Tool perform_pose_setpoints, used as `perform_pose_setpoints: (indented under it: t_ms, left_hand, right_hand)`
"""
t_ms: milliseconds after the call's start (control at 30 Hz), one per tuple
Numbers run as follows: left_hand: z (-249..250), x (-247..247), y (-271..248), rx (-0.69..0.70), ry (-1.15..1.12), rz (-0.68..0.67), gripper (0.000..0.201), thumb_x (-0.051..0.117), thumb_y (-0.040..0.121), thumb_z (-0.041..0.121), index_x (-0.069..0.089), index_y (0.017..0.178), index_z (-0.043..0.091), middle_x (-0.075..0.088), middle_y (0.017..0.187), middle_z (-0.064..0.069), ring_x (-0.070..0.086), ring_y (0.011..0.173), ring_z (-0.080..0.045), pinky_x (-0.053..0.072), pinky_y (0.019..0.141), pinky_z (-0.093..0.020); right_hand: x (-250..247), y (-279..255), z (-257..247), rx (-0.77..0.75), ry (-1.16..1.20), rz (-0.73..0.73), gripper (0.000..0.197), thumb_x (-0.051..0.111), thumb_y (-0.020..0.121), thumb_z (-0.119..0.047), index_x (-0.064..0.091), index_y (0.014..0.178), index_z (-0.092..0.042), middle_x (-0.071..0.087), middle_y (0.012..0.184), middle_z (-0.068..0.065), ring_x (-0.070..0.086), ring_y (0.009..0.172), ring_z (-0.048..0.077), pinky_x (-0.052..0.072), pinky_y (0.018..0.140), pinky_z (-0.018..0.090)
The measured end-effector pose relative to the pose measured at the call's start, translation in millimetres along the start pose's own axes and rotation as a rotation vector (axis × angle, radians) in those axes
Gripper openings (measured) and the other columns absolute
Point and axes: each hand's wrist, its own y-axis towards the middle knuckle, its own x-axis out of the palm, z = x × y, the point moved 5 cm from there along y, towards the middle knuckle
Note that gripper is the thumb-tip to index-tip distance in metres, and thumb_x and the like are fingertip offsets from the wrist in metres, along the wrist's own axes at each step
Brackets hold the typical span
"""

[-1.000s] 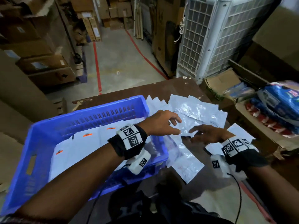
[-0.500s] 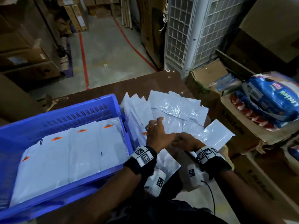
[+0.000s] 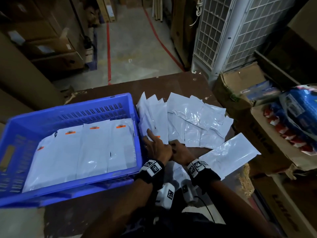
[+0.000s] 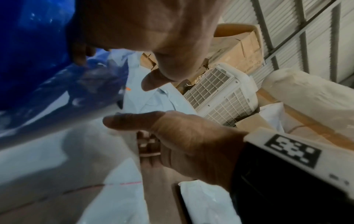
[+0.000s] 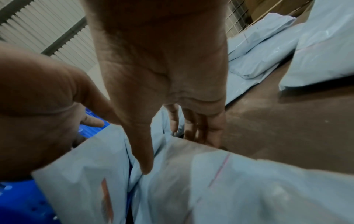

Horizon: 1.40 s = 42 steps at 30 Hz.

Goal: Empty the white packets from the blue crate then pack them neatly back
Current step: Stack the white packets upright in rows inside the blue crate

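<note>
A blue crate [image 3: 72, 110] stands at the left of the brown table [image 3: 171, 83], with white packets [image 3: 96, 148] lying flat in rows inside it. More white packets [image 3: 192, 122] are fanned out on the table to its right, and one packet [image 3: 228, 155] lies apart nearer me. My left hand [image 3: 157, 148] rests with straight fingers on the packets just beside the crate's right wall. My right hand [image 3: 180, 152] touches it on the right; its thumb [image 5: 145, 163] lies on a packet [image 5: 201, 174] and its fingers [image 5: 199, 128] reach under that packet's edge.
A white air cooler [image 3: 240, 31] stands behind the table. Open cardboard boxes [image 3: 240, 86] and blue wrapped goods [image 3: 298, 109] crowd the right side. Stacked cartons [image 3: 51, 48] line the left, with a floor aisle marked by red lines [image 3: 108, 48] between.
My left hand drew back from the far packets and closed in on my right hand. Both now sit together beside the crate's right wall, nearer me.
</note>
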Motion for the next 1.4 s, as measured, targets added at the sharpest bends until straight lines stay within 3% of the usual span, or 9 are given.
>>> perform_pose_setpoints:
  t_ms: [133, 267, 367, 500, 600, 800, 967, 1167, 1400]
  left_hand:
    - [-16.4, 5.4, 5.0, -0.064, -0.134, 0.031, 0.092, 0.058, 0.078, -0.006, 0.01, 0.153, 0.017, 0.014, 0.156, -0.017, 0.03, 0.138, -0.04, 0.033, 0.111, -0.047]
    - [-36.3, 13.8, 10.2, -0.082, -0.303, 0.031, 0.082, 0.05, 0.082, -0.008, 0.017, 0.153, 0.013, 0.027, 0.156, -0.017, 0.031, 0.142, -0.037, 0.029, 0.116, -0.049]
    - [-40.9, 11.4, 2.8, -0.079, -0.475, 0.038, 0.073, 0.048, 0.081, -0.008, 0.027, 0.147, 0.014, 0.047, 0.143, -0.014, 0.048, 0.129, -0.034, 0.04, 0.11, -0.048]
    - [-45.3, 6.5, -13.2, -0.038, -0.542, 0.057, 0.068, 0.051, 0.075, 0.003, 0.034, 0.141, 0.014, 0.055, 0.135, -0.007, 0.056, 0.12, -0.028, 0.043, 0.107, -0.044]
    - [-54.9, 7.7, -26.9, -0.047, -0.493, 0.023, 0.065, 0.051, 0.076, 0.008, 0.037, 0.139, 0.012, 0.05, 0.138, -0.004, 0.051, 0.124, -0.027, 0.037, 0.111, -0.037]
    - [-111.0, 68.5, -12.1, -0.031, -0.492, -0.157, 0.071, 0.049, 0.053, 0.034, 0.041, 0.123, 0.045, 0.059, 0.126, 0.007, 0.059, 0.112, -0.029, 0.05, 0.098, -0.052]
    - [-69.5, 33.1, -56.9, -0.015, -0.548, -0.314, 0.054, 0.051, 0.073, -0.002, 0.055, 0.122, 0.02, 0.067, 0.103, -0.003, 0.06, 0.08, -0.016, 0.05, 0.063, -0.027]
    - [-46.7, 36.6, -46.6, -0.023, -0.614, -0.273, 0.044, 0.051, 0.076, -0.009, 0.06, 0.116, 0.009, 0.068, 0.102, -0.011, 0.061, 0.078, -0.018, 0.05, 0.062, -0.025]
    - [-35.9, 45.9, -30.1, -0.064, -0.766, -0.071, 0.046, 0.055, 0.074, -0.008, 0.062, 0.115, 0.013, 0.07, 0.103, -0.01, 0.066, 0.093, -0.03, 0.056, 0.082, -0.04]
  right_hand:
    - [11.8, 12.1, 30.7, -0.031, -0.039, -0.038, 0.047, 0.08, 0.053, -0.027, 0.071, 0.098, -0.014, 0.073, 0.097, 0.004, 0.069, 0.093, 0.023, 0.056, 0.084, 0.047]
    - [-1.5, -17.7, 7.8, -0.055, 0.006, 0.037, 0.024, 0.083, 0.069, -0.015, 0.07, 0.086, -0.027, 0.073, 0.094, -0.001, 0.068, 0.089, 0.017, 0.054, 0.089, 0.04]
    - [-15.6, -40.6, 6.8, -0.046, 0.088, 0.084, 0.018, 0.077, 0.078, -0.008, 0.072, 0.093, -0.016, 0.064, 0.074, -0.011, 0.059, 0.071, 0.004, 0.051, 0.076, 0.032]
    - [-33.9, -66.1, 36.1, -0.04, 0.126, 0.132, 0.012, 0.072, 0.071, -0.031, 0.074, 0.082, -0.028, 0.072, 0.081, -0.003, 0.068, 0.08, 0.021, 0.053, 0.082, 0.042]
    - [-49.0, -93.0, 55.6, 0.01, 0.185, 0.242, 0.017, 0.073, 0.072, -0.033, 0.073, 0.089, -0.029, 0.071, 0.075, -0.007, 0.067, 0.073, 0.016, 0.052, 0.074, 0.035]
    - [-69.0, -136.9, 82.1, 0.051, 0.335, 0.404, 0.022, 0.076, 0.084, -0.019, 0.07, 0.106, -0.02, 0.075, 0.089, 0.007, 0.071, 0.08, 0.02, 0.057, 0.075, 0.036]
    - [-90.8, -151.1, 81.3, 0.032, 0.403, 0.465, 0.018, 0.07, 0.09, -0.013, 0.067, 0.107, -0.018, 0.066, 0.072, -0.004, 0.061, 0.062, 0.007, 0.047, 0.056, 0.02]
    - [-121.0, -130.7, 80.3, 0.067, 0.374, 0.474, 0.03, 0.071, 0.087, -0.022, 0.064, 0.117, -0.022, 0.07, 0.104, 0.01, 0.067, 0.092, 0.027, 0.059, 0.075, 0.037]
    - [-160.9, -119.8, 40.7, -0.167, 0.128, 0.478, 0.027, 0.072, 0.081, -0.008, 0.068, 0.107, -0.012, 0.068, 0.099, -0.001, 0.064, 0.091, 0.017, 0.046, 0.067, 0.017]
